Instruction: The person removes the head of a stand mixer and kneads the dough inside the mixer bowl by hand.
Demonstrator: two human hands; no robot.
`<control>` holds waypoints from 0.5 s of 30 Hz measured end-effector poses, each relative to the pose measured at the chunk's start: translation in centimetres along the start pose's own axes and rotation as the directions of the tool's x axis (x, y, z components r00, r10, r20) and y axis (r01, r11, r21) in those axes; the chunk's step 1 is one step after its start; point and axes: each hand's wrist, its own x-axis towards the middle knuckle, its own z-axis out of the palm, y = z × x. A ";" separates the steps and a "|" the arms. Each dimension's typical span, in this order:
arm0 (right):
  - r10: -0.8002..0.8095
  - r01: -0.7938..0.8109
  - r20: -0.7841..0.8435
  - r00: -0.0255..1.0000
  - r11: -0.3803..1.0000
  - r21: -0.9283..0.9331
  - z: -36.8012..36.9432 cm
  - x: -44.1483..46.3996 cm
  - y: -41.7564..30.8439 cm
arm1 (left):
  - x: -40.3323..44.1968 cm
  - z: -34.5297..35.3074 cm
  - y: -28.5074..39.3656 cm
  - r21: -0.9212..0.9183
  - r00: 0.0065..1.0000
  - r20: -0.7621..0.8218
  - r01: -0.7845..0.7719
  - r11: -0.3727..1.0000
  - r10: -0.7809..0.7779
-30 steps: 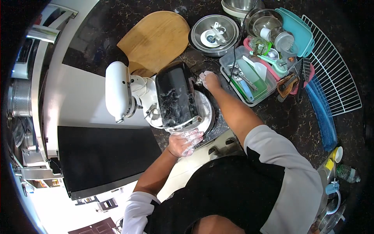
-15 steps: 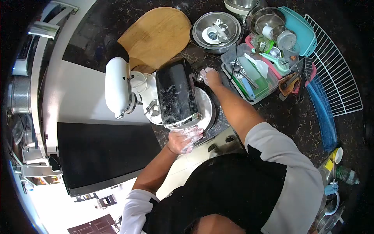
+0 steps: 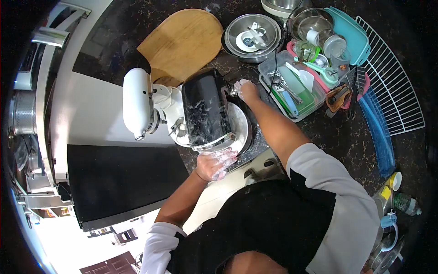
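Note:
A black machine (image 3: 205, 109) that looks like a stand mixer stands before me, smeared with white powder. Beneath its head is a round bowl (image 3: 242, 129) with a pale, powdery inside. My left hand (image 3: 216, 164), dusted white, lies with fingers stretched out against the near end of the machine, by its silver band (image 3: 218, 143). Whether it also touches the bowl rim I cannot make out. At the machine's right side, my right hand (image 3: 246, 90) has its fingers closed round a small silver knob (image 3: 234, 92); the fingertips are partly hidden.
Left of the machine stands a white stand mixer (image 3: 137, 102). Behind are a wooden board (image 3: 182, 43) and stacked metal bowls (image 3: 250, 48) holding white parts. On the right sit a plastic box (image 3: 299, 118) of utensils, a teal container (image 3: 362, 45) and a white wire rack (image 3: 397, 82). A black cable (image 3: 276, 59) hangs nearby.

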 end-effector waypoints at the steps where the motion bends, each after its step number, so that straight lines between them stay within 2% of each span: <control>1: -0.002 0.002 0.007 1.000 1.000 0.004 0.0 -0.1 0.1 | 0.0 0.0 0.0 0.002 1.000 0.002 -0.004 1.000 0.004; 7: 0.019 -0.026 0.080 0.997 0.996 0.087 -0.8 -0.4 -0.3 | -0.3 0.2 0.0 -0.020 1.000 -0.022 -0.008 1.000 0.007; 15: -0.002 0.001 0.026 1.000 1.000 0.003 -0.5 -0.3 -0.3 | -0.1 -0.1 0.2 0.002 1.000 -0.006 0.004 1.000 -0.004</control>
